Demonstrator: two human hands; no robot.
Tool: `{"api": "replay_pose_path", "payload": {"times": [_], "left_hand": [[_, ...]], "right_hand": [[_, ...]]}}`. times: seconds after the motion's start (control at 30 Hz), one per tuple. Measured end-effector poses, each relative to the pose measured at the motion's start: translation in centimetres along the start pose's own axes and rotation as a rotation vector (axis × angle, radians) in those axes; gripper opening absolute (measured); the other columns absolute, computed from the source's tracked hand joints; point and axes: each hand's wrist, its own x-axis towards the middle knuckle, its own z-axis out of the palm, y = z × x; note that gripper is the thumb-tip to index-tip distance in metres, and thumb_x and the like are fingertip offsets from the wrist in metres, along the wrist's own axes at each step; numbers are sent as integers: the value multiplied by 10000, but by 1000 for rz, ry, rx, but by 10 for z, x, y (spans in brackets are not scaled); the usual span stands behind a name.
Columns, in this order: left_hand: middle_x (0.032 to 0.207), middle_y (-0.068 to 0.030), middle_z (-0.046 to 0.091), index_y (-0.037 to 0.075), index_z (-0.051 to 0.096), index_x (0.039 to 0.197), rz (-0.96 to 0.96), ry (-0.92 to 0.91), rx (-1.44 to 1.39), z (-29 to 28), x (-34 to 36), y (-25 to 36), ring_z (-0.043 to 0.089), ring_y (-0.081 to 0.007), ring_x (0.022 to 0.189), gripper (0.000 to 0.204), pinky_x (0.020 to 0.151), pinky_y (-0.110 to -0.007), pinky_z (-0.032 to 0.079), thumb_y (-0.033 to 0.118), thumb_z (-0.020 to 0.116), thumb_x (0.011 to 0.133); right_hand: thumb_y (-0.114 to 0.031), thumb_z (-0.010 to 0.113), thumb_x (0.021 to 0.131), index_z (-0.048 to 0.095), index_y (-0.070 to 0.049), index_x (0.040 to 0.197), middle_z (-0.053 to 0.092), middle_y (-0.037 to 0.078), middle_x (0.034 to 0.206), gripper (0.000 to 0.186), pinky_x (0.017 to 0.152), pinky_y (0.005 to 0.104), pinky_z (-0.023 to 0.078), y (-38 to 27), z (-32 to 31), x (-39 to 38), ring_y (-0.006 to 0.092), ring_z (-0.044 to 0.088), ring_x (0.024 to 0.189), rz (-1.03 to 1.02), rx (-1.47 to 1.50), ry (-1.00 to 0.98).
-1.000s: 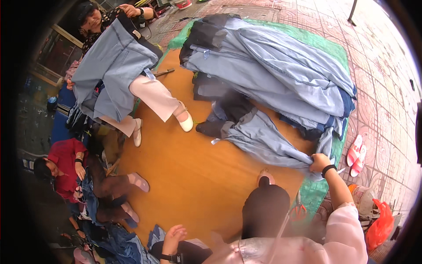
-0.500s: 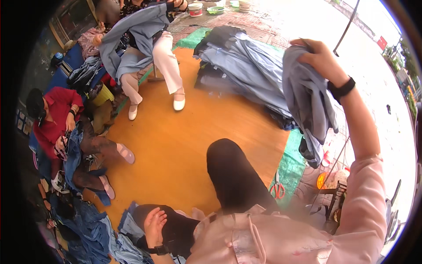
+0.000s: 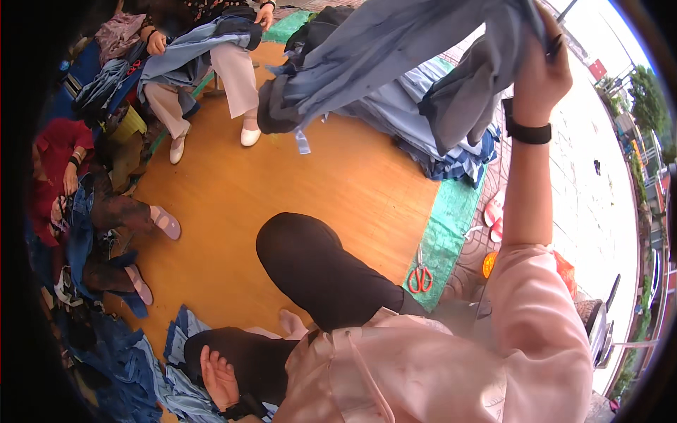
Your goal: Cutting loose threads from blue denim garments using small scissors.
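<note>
High at the right, my raised right hand is closed on a pair of grey-blue trousers. The trousers stretch out to the left from it, the cloth spread in the air with dark ends hanging down, a pale tag dangling from one. Below and behind them is a stack of folded blue jeans, partly hidden. Down at the left, my left hand rests palm up on my dark-trousered leg, fingers loosely apart and nothing in it. A heap of jeans lies beside that hand.
An orange-brown board covers the floor, over a green sheet. Red-handled scissors lie on the sheet, with pink slippers beyond. Across sits a person holding blue jeans; at the left, another person in red handles denim.
My right hand has swung the trousers up and out, so the bunched cloth now spreads leftward over the stack. My left hand stays on my leg. The person across has lowered their jeans.
</note>
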Motion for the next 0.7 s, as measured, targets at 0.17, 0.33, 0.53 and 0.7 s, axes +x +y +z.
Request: {"api": "replay_pose_path", "payload": {"times": [0.17,0.33,0.53,0.7], "left_hand": [[1175,-78,605,51,393,1412,-75,-79,77,18,21,6,614,-132,940,440,775,-259,524,182,482,1002],[1174,-95,609,33,366,1425,-55,-88,110,15,13,2,623,-140,946,444,798,-265,537,161,456,1009],[1186,-80,606,59,365,1432,-39,-139,16,20,23,2,617,-136,966,452,804,-275,535,186,459,1009],[1183,-89,606,49,389,1413,-34,-177,80,29,28,0,617,-140,968,445,802,-273,534,175,482,997]], "right_hand": [[-249,535,856,687,-220,1096,689,144,961,285,825,418,513,78,-27,-228,347,647,936,417,-776,-1617],[-203,573,733,738,-78,905,701,164,882,269,755,427,526,78,-97,-173,339,675,854,370,-780,-2141],[-218,620,760,727,-121,991,705,137,931,272,801,395,506,69,-95,-89,313,663,888,459,-649,-1450],[-115,582,821,691,-37,1036,683,30,887,254,697,257,494,88,-107,8,111,612,782,542,-362,-897]]}}
